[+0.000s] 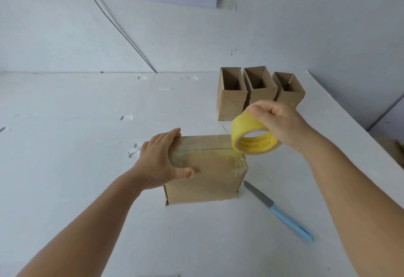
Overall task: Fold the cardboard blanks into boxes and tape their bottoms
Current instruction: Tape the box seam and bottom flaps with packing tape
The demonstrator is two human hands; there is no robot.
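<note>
Running left to right under my palm, the box (203, 167) seam has tape laid to its right edge, where my right hand (277, 123) pinches the roll (251, 136), left hand (161, 158) spread flat pinning the far end, knife (277, 210) just right.

Box (203, 171) at centre of worktop (87, 145), closed bottom up, tape along seam. Left hand (160, 160) on box's 9 o'clock end. Right hand (277, 123) holds tape roll (251, 136) over 3 o'clock end. Knife (277, 210) on worktop at 4 o'clock, just beside box. Three open boxes (260, 90) in row at 1 o'clock, near wall (196, 36).
</note>
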